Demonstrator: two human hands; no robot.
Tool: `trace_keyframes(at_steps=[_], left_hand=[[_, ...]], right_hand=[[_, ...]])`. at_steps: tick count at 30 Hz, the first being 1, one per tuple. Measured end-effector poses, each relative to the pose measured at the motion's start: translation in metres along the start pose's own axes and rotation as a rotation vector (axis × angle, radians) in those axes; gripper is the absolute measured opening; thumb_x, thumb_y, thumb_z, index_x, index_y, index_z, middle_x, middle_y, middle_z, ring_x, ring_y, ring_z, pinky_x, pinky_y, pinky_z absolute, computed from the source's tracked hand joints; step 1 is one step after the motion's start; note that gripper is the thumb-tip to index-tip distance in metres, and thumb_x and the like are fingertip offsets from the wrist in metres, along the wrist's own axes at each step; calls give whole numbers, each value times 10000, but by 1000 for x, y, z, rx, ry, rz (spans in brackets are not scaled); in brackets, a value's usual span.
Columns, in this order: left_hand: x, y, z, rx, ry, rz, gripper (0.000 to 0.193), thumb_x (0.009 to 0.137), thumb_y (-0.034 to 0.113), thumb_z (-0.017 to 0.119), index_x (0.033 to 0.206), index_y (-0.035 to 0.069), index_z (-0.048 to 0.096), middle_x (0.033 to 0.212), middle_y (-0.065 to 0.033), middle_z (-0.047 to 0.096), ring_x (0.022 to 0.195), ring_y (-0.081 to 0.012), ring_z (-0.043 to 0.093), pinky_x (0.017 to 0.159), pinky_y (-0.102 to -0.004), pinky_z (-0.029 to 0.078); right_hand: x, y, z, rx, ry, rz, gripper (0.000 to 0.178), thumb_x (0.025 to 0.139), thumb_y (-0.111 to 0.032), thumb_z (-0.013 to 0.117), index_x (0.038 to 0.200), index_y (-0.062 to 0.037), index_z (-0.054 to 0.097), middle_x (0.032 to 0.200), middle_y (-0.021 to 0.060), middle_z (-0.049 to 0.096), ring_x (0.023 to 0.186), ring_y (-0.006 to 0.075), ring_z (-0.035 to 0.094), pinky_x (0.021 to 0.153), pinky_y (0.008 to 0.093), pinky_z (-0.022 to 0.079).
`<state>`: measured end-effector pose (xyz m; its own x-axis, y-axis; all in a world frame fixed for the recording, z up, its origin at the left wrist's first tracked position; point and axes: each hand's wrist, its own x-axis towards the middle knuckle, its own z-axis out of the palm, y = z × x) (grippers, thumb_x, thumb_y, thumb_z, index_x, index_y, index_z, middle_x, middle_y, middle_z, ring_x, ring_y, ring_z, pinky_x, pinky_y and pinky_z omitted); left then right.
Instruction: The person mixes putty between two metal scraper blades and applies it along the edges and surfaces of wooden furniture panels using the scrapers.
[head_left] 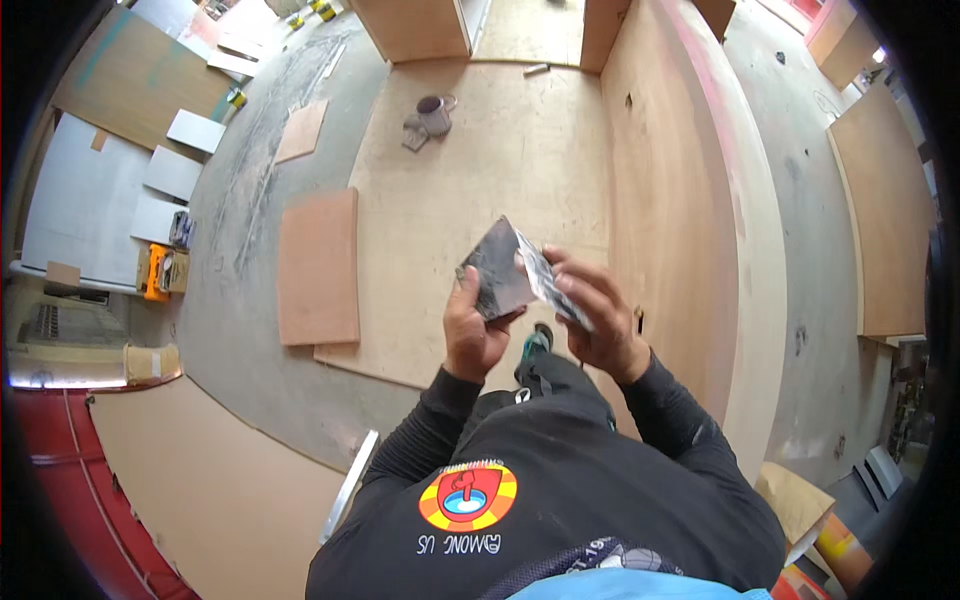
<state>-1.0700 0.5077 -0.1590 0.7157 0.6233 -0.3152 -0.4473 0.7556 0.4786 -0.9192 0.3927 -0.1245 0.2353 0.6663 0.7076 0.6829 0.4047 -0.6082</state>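
Note:
My left hand (474, 325) is closed on the lower left edge of a smooth, grey, dark-smeared flat square plate (497, 268), thumb on its face. My right hand (602, 318) grips a thin black-and-white sheet (545, 277), seen nearly edge-on, with its fingers over the outer side. The plate and the sheet meet near their top corner; I cannot tell whether they are joined. Both are held up in front of my body, over a pale plywood sheet (480, 160) on the floor.
A brown cup-like container (433, 115) and a small block-like piece stand on the plywood. To the left lies a reddish-brown board (318, 268). A long upright wooden panel (670, 170) runs along my right. A tan board (220, 490) is at lower left, by a metal bar (350, 485).

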Motion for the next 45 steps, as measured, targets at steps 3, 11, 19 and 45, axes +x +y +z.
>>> trace_keyframes(at_steps=[3,11,19,45], left_hand=[[66,9,25,3,-37,30,330,1045,299,432,1313,109,462,1191,-84,615,1060,-227,635,869,-388,558],[245,56,20,829,-104,538,195,1048,167,423,1219,84,465,1159,-92,618,1011,-199,652,835,-362,573],[458,180,38,1280,-212,826,222,1048,177,418,1233,69,476,1100,-100,637,842,-209,683,646,-365,596],[1104,256,231,304,-108,57,325,1034,243,437,1323,97,469,1176,-105,625,988,-243,672,681,-363,615]], right_hand=[[38,38,7,-16,-56,37,605,716,128,653,1243,-164,589,1165,152,526,1030,354,615,792,420,582],[124,182,40,-310,-116,188,545,787,77,647,1274,-150,555,1167,173,502,957,363,622,714,412,586],[250,353,90,64,86,788,291,963,-98,561,1251,-74,530,1065,124,611,882,277,667,785,389,578],[581,848,-52,944,527,917,451,1018,-257,498,1403,-54,381,1248,119,566,1126,247,616,903,495,569]])
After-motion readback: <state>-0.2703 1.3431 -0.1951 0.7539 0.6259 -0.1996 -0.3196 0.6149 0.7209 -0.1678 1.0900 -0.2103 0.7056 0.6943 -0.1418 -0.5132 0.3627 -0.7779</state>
